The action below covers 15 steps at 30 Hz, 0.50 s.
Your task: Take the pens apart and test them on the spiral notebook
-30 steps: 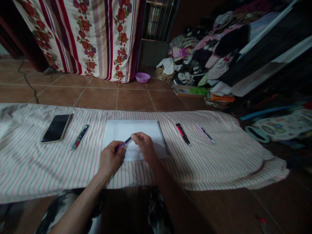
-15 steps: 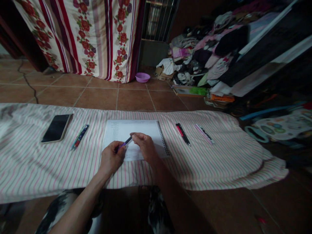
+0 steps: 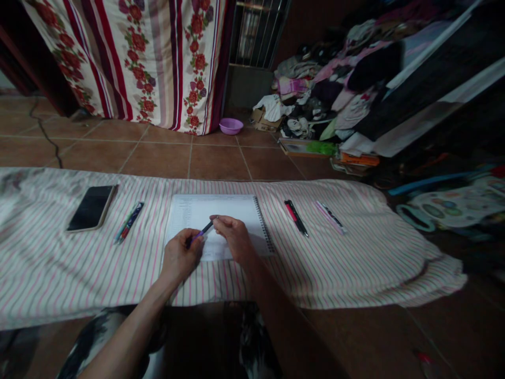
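A slim pen [image 3: 205, 229], dark with a purple part, slants between my two hands over a spiral notebook [image 3: 232, 206]. My left hand [image 3: 182, 252] is closed around its lower purple end. At the upper end, the thumb and fingers of my right hand [image 3: 233, 235] pinch the dark tip. White pages lie open under both hands, with a printed column along the left side and the wire binding on the right. Whether the pen touches the paper I cannot tell.
A striped cloth [image 3: 355, 273] covers the low surface. Left of the notebook lie a phone [image 3: 91, 208] and patterned pens [image 3: 130, 223]. To its right are a red-and-black pen [image 3: 295, 217] and pink and black-and-white pens [image 3: 331, 217]. A purple basin [image 3: 231, 126] stands on the tiled floor.
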### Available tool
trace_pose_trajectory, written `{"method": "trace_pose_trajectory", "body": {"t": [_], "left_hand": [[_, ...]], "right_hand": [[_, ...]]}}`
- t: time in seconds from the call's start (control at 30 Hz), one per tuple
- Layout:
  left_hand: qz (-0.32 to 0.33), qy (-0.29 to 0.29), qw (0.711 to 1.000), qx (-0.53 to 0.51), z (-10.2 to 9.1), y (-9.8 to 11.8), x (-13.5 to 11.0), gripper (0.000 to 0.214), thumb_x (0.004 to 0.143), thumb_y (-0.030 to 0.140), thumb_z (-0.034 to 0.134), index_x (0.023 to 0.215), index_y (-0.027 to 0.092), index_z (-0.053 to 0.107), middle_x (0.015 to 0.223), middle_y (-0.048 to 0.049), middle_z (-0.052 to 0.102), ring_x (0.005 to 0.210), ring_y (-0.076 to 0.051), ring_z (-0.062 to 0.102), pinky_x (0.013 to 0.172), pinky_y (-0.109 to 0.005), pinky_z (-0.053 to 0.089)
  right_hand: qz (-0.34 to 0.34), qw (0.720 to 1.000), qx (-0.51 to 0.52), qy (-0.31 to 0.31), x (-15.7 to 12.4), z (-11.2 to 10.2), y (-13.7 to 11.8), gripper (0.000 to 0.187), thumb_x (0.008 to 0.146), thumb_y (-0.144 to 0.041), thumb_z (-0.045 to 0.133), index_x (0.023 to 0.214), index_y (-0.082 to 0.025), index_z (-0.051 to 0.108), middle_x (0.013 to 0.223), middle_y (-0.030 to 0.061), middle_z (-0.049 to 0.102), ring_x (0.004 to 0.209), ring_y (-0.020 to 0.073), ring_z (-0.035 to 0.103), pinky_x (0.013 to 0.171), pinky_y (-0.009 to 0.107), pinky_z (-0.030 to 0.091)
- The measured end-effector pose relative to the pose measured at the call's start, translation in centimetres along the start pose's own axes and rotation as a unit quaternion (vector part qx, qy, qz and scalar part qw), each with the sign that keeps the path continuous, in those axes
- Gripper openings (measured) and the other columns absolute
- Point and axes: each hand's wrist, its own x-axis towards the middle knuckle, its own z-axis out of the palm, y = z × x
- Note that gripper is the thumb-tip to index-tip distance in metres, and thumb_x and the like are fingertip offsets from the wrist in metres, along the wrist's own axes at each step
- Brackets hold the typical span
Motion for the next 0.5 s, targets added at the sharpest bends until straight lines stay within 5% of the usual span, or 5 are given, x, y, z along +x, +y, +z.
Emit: {"method": "trace_pose_trajectory", "body": {"t": [0.5], "left_hand": [[-0.021,-0.013,0.997,-0.068,0.14,-0.04,0.15,0.025,0.075,0.041,0.052,0.080,0.018,0.063,0.067,-0.0007,0.064,0.062,-0.016,0.057,0.061,-0.028,0.044]], "right_hand": [[0.017,1.000,0.016,-0.012,-0.21,-0.03,-0.13,0.033,0.061,-0.038,0.070,0.087,-0.019,0.072,0.077,0.0013,0.065,0.068,0.0111,0.052,0.068,0.026,0.040]]}}
